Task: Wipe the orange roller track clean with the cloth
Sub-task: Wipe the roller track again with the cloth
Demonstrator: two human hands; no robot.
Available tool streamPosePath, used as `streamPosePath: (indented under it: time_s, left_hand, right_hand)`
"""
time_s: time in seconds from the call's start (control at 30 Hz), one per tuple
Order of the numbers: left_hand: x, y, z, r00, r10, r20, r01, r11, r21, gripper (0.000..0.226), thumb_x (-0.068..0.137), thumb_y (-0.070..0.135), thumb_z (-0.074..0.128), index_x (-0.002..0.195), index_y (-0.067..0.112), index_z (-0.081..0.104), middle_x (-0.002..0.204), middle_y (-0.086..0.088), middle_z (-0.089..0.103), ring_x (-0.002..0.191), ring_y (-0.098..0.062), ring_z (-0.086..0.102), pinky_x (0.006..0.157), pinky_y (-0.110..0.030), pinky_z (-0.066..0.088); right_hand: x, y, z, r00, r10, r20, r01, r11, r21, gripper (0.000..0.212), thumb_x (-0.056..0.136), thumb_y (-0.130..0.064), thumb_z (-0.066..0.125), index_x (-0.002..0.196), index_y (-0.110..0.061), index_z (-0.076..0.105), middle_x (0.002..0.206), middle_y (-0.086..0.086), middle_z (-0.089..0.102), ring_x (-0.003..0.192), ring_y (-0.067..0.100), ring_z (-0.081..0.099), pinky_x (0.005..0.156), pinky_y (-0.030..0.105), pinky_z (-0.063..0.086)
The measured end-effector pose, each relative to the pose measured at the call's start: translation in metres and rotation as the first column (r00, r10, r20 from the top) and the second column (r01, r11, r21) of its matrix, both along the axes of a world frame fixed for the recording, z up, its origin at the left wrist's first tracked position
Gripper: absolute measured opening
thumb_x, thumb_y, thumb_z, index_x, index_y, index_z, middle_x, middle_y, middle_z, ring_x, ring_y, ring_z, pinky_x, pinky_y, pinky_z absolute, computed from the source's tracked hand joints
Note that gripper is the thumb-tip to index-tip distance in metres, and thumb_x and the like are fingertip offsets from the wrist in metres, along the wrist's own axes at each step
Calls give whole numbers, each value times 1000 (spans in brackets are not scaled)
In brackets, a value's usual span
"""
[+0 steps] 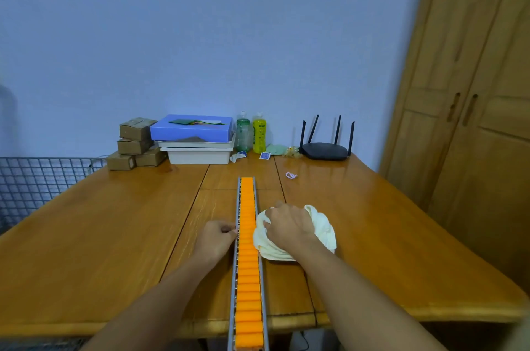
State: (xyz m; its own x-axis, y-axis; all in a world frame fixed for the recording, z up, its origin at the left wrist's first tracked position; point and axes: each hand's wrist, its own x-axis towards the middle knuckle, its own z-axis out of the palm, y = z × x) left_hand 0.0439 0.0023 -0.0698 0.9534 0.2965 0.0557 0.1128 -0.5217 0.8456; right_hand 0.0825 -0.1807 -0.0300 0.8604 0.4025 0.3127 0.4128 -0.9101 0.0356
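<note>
An orange roller track [248, 250] lies lengthwise on a wooden surface [114, 236]. The left hand [216, 238] pinches the track's metal edge with curled fingers. The right hand [289, 226] bunches a cream cloth [321, 228] just beside the track.

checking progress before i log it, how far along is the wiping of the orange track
Nothing looks wiped yet. In hand: the right hand grips the bunched cloth on the table beside the orange roller track, while the left hand steadies the rail's left edge. Left: bringing the cloth onto the rollers and wiping the full length.
</note>
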Motion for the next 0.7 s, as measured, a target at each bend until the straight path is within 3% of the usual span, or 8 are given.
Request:
streamPosePath:
  time_s: [0.23, 0.33, 0.47, 0.6, 0.7]
  left_hand:
    - [-27, -4, 4, 1000, -28, 1, 28, 997, 76, 26, 95, 14, 65, 120, 13, 72, 115, -3, 73, 99, -12, 63, 84, -26, 47]
    - [-40, -5, 4, 999, -45, 14, 43, 995, 84, 25, 94, 12, 64, 116, 13, 74, 105, -2, 75, 93, -12, 66, 79, -26, 51]
    - [-60, -12, 5, 997, -51, 57, 46, 995, 83, 17, 93, 10, 60, 84, 10, 74, 69, -1, 68, 61, -12, 56, 55, -25, 38]
    - [-75, -15, 4, 996, -47, 76, 44, 998, 46, 41, 91, 5, 59, 52, 17, 52, 44, 11, 48, 52, -8, 35, 49, -22, 24]
    - [-81, -13, -1, 996, -73, 51, 72, 997, 31, 26, 89, 1, 58, 67, 9, 69, 61, 3, 65, 60, -12, 49, 56, -27, 34]
  right_hand:
    - [-30, -5, 22, 1000, -29, -6, 30, 987, 155, 37, 102, -43, 49, 121, -19, 69, 120, 7, 49, 91, 34, 64, 65, 34, 38]
    - [-47, 1, 29, 1000, -7, -5, 8, 982, 191, 36, 102, -44, 49, 118, -18, 69, 120, 8, 45, 89, 36, 63, 65, 36, 36]
    - [-70, 13, 25, 999, 52, -12, -49, 980, 190, 36, 102, -44, 50, 120, -18, 68, 120, 8, 46, 91, 37, 62, 67, 38, 39]
    - [-91, 24, 11, 994, 107, -38, -100, 985, 143, 37, 103, -43, 49, 121, -18, 68, 122, 9, 46, 90, 37, 62, 68, 38, 41]
    - [-101, 26, 3, 995, 103, -16, -102, 992, 71, 38, 104, -42, 48, 123, -16, 67, 122, 9, 47, 89, 36, 63, 65, 37, 38]
